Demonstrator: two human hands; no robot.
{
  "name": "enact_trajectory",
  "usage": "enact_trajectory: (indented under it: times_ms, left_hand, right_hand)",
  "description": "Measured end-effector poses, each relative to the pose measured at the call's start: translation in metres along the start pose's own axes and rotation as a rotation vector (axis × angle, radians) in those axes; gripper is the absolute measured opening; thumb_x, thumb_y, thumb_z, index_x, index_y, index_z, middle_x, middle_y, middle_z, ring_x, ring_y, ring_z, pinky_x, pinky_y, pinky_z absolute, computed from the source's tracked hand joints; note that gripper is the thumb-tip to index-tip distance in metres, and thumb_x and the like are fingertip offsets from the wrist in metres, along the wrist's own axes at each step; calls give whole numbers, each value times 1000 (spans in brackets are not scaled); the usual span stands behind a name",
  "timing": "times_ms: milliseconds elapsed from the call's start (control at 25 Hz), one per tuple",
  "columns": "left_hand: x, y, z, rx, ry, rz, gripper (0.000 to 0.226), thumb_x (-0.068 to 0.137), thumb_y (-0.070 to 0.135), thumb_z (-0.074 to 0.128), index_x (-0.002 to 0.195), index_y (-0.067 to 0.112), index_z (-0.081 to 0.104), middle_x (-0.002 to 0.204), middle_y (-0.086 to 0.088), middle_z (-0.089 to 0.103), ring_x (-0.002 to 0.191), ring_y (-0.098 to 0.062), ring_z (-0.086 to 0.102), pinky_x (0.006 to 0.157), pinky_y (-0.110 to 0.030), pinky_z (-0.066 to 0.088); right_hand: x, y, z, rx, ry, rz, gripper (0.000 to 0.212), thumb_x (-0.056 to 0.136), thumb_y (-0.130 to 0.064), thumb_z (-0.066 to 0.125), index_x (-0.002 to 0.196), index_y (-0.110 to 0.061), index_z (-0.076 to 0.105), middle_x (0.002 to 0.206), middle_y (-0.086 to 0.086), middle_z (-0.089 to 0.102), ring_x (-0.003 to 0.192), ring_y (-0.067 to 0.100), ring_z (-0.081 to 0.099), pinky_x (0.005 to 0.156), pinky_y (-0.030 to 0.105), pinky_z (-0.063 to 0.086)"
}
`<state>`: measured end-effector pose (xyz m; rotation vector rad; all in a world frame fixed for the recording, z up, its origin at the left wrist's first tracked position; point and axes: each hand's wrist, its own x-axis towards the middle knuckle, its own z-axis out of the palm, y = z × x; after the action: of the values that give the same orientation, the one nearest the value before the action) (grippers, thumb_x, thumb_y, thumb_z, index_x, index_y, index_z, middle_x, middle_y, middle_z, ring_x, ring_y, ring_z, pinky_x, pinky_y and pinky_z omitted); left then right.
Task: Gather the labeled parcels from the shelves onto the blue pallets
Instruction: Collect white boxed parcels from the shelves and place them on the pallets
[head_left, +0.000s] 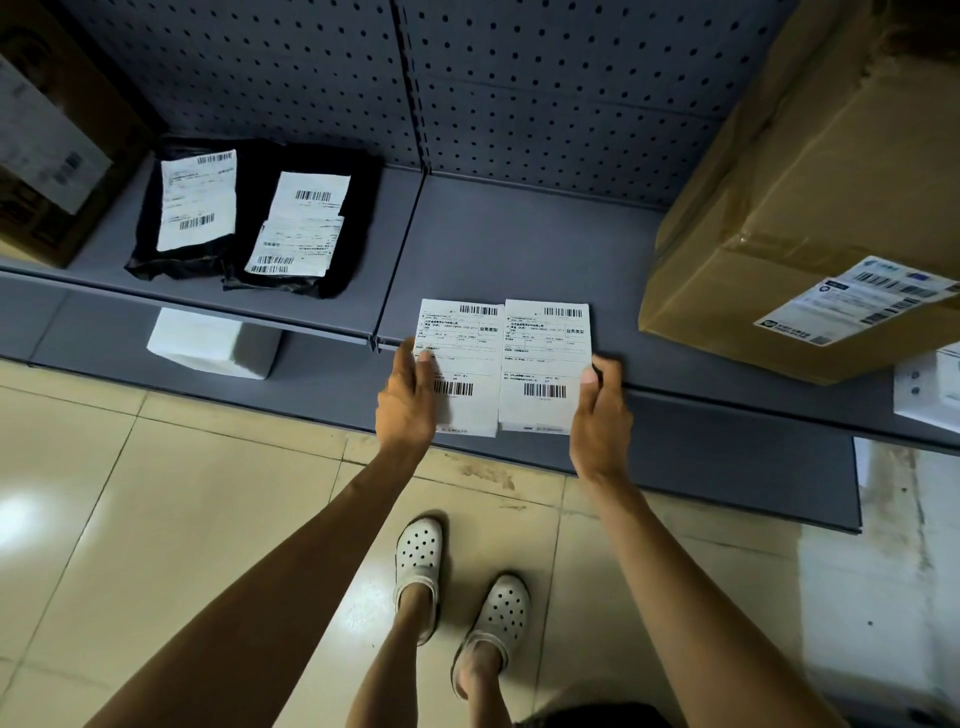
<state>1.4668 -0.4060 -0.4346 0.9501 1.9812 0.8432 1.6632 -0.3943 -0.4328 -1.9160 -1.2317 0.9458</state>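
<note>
Head view: a grey shelf (519, 249) with a pegboard back is seen from above, over a tiled floor.
Left hand (408, 400): the left edge of a white labelled parcel (460, 364) is gripped, thumb laid on its face, fingers curled behind it.
Right hand (600, 410): the right edge of a second white labelled parcel (545, 364) is gripped, thumb at the edge, fingers curled behind it.
Held parcels: both are kept side by side, edges touching, at the centre of the frame over the shelf's front lip, barcodes facing up.
Black mailers: two black poly mailers (197, 208) (306, 234) with white labels are laid on the shelf at upper left, one partly overlapped by the other.
Cardboard box (810, 171): a large taped carton with a shipping label is set at upper right.
Lower shelf: a white box (213, 343) is seen at left.
Floor: two white perforated clogs (418, 566) are worn at lower centre.
</note>
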Motion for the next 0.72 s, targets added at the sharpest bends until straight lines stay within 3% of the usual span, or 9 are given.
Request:
enact_trajectory:
  times_ms: [160, 480, 560, 720]
  left_hand:
    - [-6, 20, -18, -39, 21, 75, 38, 111, 42, 33, 143, 27, 47, 113, 4, 66, 101, -28, 65, 83, -39, 50]
    - [-22, 64, -88, -267, 154, 145, 41, 110, 43, 38, 149, 32, 44, 124, 14, 63, 122, -16, 60, 104, -36, 46]
    - [-31, 68, -108, -297, 191, 167, 42, 109, 46, 36, 148, 31, 45, 128, 13, 65, 123, -15, 60, 110, -42, 47]
    - [-55, 75, -147, -326, 282, 246, 46, 108, 49, 34, 147, 28, 45, 136, 5, 65, 128, -19, 60, 109, -53, 46]
  right_hand:
    - [-4, -27, -7, 107, 14, -68, 32, 110, -20, 32, 131, -5, 51, 113, 9, 67, 93, 22, 60, 61, 2, 36]
    - [-21, -102, -16, 210, 42, -236, 37, 108, -32, 31, 133, -15, 52, 121, 4, 68, 105, 19, 62, 81, 29, 47]
    - [-36, -122, -20, 236, 31, -276, 36, 109, -30, 30, 135, -16, 52, 121, 1, 67, 106, 17, 63, 81, 24, 49]
    - [-67, -160, -21, 312, -29, -306, 36, 111, -25, 29, 136, -12, 52, 119, -1, 66, 100, 4, 63, 76, 11, 46]
